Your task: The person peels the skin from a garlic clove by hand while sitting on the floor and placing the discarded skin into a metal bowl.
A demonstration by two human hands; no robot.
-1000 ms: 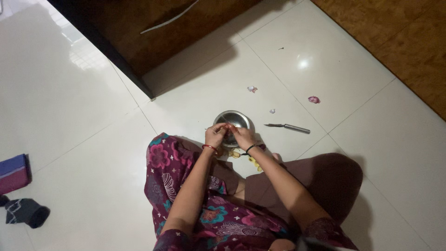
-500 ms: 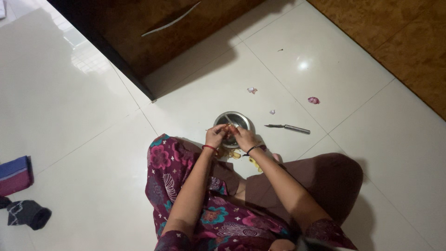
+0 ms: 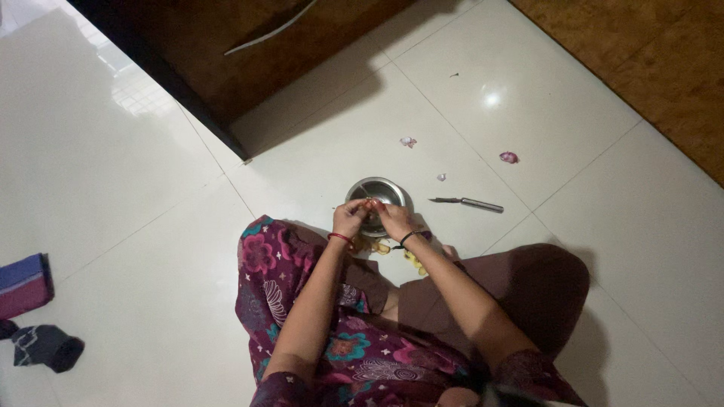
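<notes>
The person sat cross-legged on the white tiled floor (image 3: 151,226). Both hands met above the near rim of a small steel bowl (image 3: 381,192). The left hand (image 3: 349,218) and the right hand (image 3: 392,218) were pressed fingertip to fingertip, each pinched narrow on one small item (image 3: 370,203) held between them. The item was too small and too dim to identify. It sat directly at the fingertips, level between the two hands, so neither hand was nearer. Its long axis could not be determined.

The bowl stood just beyond the hands, touching neither as far as the view showed. Its interior appeared dark; contents could not be confirmed. Yellowish pieces (image 3: 375,246) lay on the floor under the wrists, just beside the bowl.

A knife (image 3: 467,203) lay on the floor to the right of the bowl, near the right hand, blade pointing toward the bowl. Scraps of pale and pink peel (image 3: 509,157) lay farther out, well apart from the hands. A dark wooden cabinet (image 3: 249,53) stood beyond.
</notes>
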